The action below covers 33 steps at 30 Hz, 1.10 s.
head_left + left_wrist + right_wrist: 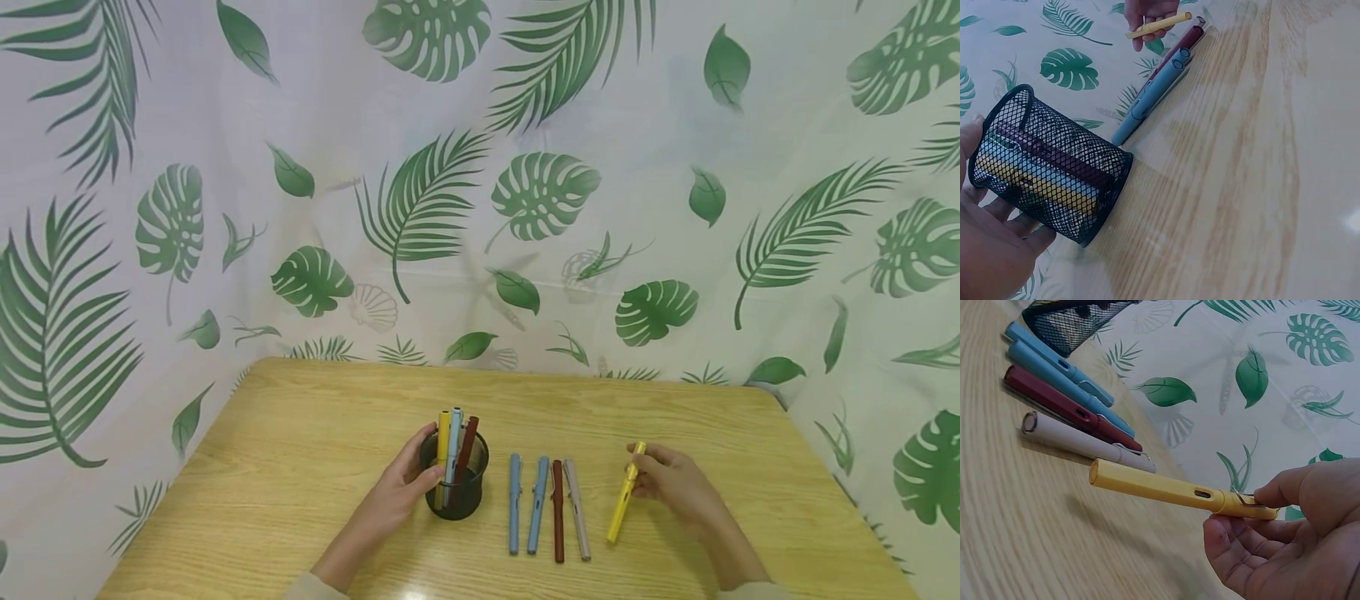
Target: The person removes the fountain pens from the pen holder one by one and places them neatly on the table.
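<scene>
My left hand [397, 492] grips a black mesh pen cup [467, 500] from its left side, thumb across the rim. Inside the cup stand a yellow pen [443, 433], a light blue pen [455, 433] and a dark red pen [470, 437]. On the right, my right hand [675, 483] pinches a yellow pen [1154, 489] by its clip end between thumb and fingers. That pen is held just above the table, its other end pointing toward the near left. The right wrist view shows its shadow on the wood.
Between the hands several pens lie side by side on the wooden table [300, 433]: a blue pen [514, 504], another blue pen [537, 504], a dark red pen [558, 512] and a grey pen [577, 510]. A leaf-patterned cloth [450, 317] hangs behind the table.
</scene>
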### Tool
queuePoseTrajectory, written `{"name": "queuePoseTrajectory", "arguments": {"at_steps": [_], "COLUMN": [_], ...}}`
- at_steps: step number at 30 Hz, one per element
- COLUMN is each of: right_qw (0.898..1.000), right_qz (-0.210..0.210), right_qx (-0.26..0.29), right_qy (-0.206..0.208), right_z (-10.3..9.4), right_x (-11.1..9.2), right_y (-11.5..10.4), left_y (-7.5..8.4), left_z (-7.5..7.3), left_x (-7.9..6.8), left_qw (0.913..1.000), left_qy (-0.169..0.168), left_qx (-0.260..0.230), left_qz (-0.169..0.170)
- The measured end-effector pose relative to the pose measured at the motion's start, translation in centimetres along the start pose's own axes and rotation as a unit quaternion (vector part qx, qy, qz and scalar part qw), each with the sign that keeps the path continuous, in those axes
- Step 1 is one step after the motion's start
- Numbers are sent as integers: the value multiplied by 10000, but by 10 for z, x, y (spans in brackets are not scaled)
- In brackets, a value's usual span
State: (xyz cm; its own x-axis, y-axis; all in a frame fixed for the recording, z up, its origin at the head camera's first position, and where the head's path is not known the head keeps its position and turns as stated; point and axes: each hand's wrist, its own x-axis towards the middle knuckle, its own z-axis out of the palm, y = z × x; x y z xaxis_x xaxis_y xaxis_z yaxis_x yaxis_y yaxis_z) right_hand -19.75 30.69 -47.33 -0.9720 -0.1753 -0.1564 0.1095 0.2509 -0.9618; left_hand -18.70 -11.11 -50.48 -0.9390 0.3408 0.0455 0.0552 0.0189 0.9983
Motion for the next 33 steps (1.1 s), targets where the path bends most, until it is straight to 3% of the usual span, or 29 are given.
{"name": "queuePoseTrajectory", "arguments": {"at_steps": [13, 21, 26, 33], "right_qw": [9968, 9872, 9775, 9646], "right_qz": [148, 248, 191, 451], "right_qx": [-646, -1215, -1733, -2275], "right_qy": [445, 1002, 1186, 1252], "right_z": [26, 46, 56, 67], "right_x": [7, 15, 18, 21], "right_y": [4, 8, 4, 2], "left_y": [-1, -1, -1, -1], "left_z": [0, 1, 1, 1], "left_x": [1, 2, 2, 1], "left_qw": [9999, 9999, 9999, 9999], "left_qy": [0, 4, -11, 43], "left_qx": [-34, -54, -80, 13], "left_qz": [-97, -103, -120, -135]}}
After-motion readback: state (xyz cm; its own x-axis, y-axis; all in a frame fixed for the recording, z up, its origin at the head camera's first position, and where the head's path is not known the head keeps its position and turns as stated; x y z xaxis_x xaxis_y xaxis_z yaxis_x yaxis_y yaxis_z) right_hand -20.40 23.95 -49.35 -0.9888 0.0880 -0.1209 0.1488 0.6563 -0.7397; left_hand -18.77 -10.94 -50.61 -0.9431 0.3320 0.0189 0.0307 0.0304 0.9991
